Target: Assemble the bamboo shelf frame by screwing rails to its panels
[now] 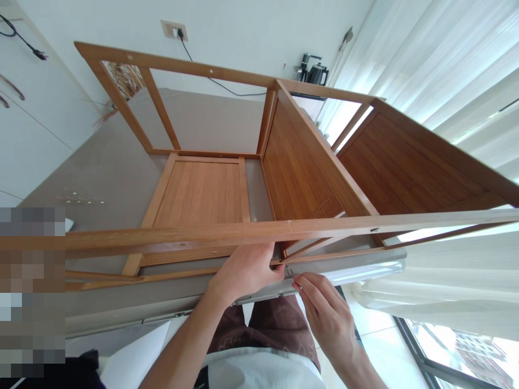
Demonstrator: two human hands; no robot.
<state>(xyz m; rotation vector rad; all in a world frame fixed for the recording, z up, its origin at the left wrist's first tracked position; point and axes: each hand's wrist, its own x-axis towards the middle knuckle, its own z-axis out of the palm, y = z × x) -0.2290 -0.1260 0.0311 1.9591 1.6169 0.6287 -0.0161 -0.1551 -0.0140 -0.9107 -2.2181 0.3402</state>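
Observation:
A partly assembled wooden cabinet frame [227,233] of bamboo-like boards lies across the table before me. My left hand [249,273] reaches under the near upper rail and grips the lower rail where the upright middle panel [300,167] meets it; some of its fingers are hidden behind the wood. Just to the right, my right hand [324,302] pinches a thin, bent metal hex key [289,270]. The key's tip is at the lower rail, close to my left thumb. A second upright panel [421,162] forms the right end of the frame.
A flat wooden panel [198,189] lies on the grey tabletop [117,162] inside the frame. Behind stand a black kettle [317,74] and a wall socket [174,30] with a cable. White curtains [458,70] hang at right. White paper [135,356] is at lower left.

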